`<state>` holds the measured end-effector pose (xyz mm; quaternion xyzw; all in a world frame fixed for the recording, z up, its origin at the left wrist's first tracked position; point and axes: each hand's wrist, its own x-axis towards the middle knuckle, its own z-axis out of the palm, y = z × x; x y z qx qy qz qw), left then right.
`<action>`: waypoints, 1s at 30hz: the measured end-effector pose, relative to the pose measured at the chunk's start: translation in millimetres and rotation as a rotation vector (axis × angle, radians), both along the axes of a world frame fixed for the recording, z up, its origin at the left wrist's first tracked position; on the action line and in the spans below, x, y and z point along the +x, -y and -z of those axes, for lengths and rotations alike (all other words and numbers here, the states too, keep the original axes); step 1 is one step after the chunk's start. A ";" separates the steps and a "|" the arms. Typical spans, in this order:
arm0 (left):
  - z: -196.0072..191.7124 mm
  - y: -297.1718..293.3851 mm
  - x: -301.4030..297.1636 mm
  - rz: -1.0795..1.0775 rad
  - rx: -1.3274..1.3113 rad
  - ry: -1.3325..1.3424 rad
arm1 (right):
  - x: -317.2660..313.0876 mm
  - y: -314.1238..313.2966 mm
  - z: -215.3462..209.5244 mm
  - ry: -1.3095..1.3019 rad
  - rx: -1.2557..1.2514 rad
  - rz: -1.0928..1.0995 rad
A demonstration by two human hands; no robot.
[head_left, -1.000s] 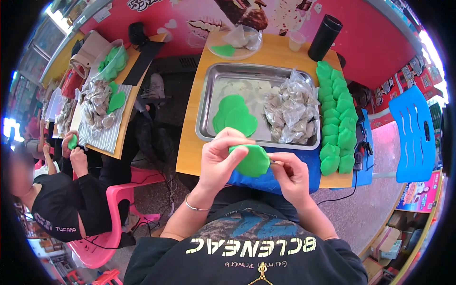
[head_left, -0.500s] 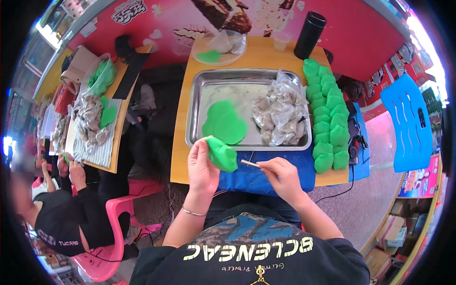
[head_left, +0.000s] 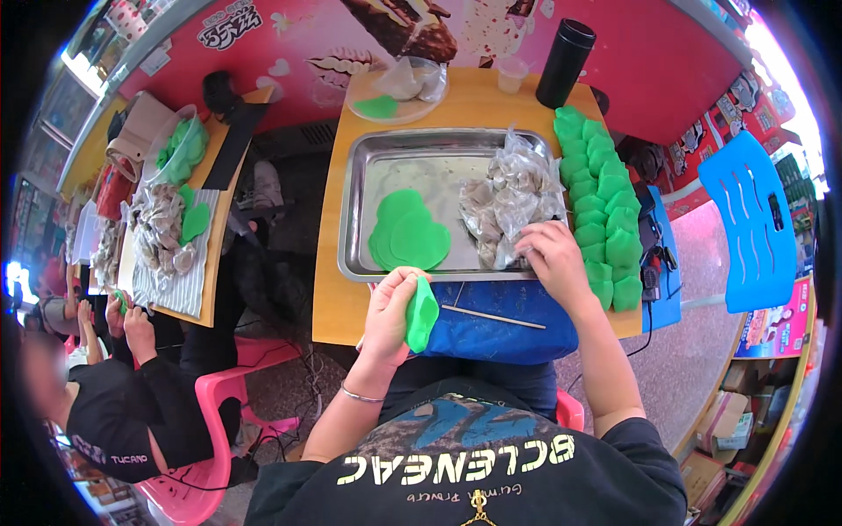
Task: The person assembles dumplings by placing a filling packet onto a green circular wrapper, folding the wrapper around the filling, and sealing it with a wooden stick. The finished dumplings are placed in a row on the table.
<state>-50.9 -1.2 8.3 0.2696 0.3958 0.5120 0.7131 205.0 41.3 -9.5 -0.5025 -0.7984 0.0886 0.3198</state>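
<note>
My left hand [head_left: 390, 311] holds a folded green fabric piece [head_left: 421, 313] over the near edge of the orange table [head_left: 333, 302]. My right hand [head_left: 551, 254] reaches into a heap of small clear plastic packets [head_left: 509, 197] in a steel tray [head_left: 360, 206]; whether it grips one is hidden. A stack of flat green pieces [head_left: 408, 232] lies in the same tray. A thin stick [head_left: 495, 316] rests on a blue cloth [head_left: 509, 329] in front of me. Finished green pouches [head_left: 605, 206] are lined up along the right side of the table.
A black flask [head_left: 565, 63], a small cup [head_left: 512, 74] and a plate with plastic and a green piece [head_left: 395, 92] stand at the far edge. At left another person [head_left: 114, 394] works at a second table [head_left: 210, 219]. A blue chair [head_left: 750, 219] stands at right.
My right hand has set the stick down on the blue cloth and moved up to the packets in the tray. My left hand keeps the green piece, now lower and folded.
</note>
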 end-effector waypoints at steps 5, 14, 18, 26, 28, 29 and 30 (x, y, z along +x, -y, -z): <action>1.5 -3.5 11.5 0.023 0.168 -0.115 | -10.0 -2.4 -20.4 -0.502 -0.122 0.041; -18.6 0.5 30.8 0.314 0.423 -0.222 | -54.8 23.6 -61.1 -0.630 -0.422 -0.121; -7.2 4.9 35.2 0.271 0.448 -0.408 | -67.9 24.6 -61.6 -0.680 -0.368 -0.059; 1.0 11.2 35.7 0.099 0.082 0.075 | -59.2 42.9 -21.9 -1.506 -1.059 -0.292; 5.9 14.1 38.0 0.120 0.079 0.157 | -67.6 47.2 -23.9 -1.499 -0.958 -0.145; 4.6 15.6 38.5 0.117 0.080 0.125 | -68.7 45.2 -21.1 -1.480 -0.893 -0.109; 0.6 16.3 38.7 0.115 0.084 0.091 | -69.2 41.9 -19.8 -1.462 -0.825 -0.077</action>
